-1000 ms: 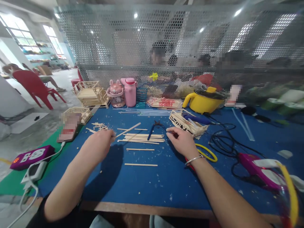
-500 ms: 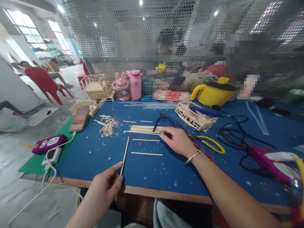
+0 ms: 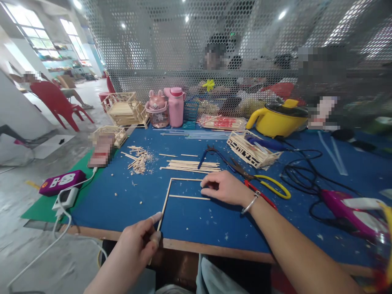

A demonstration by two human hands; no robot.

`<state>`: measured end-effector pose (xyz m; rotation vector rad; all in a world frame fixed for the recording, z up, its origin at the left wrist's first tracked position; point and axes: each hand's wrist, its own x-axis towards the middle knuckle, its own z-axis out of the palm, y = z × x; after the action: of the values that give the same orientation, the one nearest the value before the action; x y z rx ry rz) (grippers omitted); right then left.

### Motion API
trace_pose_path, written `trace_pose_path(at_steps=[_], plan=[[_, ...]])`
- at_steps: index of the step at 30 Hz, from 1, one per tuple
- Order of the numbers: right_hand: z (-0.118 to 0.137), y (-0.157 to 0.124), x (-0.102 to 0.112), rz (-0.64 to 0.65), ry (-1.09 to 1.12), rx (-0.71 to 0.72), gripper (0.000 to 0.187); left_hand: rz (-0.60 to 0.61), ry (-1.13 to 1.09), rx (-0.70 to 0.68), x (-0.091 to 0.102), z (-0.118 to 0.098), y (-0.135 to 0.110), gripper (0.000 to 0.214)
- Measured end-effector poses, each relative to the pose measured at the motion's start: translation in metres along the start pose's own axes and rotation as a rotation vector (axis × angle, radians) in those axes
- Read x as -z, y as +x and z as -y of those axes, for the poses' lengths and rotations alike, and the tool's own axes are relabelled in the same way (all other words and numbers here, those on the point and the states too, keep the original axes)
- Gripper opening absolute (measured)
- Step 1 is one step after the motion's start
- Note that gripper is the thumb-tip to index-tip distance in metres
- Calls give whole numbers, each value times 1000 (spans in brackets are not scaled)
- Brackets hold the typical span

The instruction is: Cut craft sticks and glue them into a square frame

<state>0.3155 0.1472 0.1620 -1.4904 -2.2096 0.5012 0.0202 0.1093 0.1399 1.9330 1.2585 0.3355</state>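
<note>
Head: left grip [image 3: 138, 240] holds 1 stick [image 3: 165, 200], right grip [image 3: 225, 188] beside 2 crosswise sticks [image 3: 190, 197].

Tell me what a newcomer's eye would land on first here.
Probably the yellow pot at the back right of the blue tabletop, then the pink flask farther left, before the mesh panel. Nearer, the left hand holds a thin stick across the tabletop's front edge.
</note>
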Motion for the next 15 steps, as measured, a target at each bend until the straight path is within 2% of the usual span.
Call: trace_pose_path(at_steps=[4, 9, 15], plan=[[14, 0, -5, 76, -51, 64, 19, -29, 4, 10, -1, -4, 1, 47], [25, 1, -16, 73, -148, 107, 18, -57, -5, 12, -3, -6, 3, 46], [28, 2, -26, 60, -185, 126, 16, -29, 104, 7, -3, -12, 4, 45]])
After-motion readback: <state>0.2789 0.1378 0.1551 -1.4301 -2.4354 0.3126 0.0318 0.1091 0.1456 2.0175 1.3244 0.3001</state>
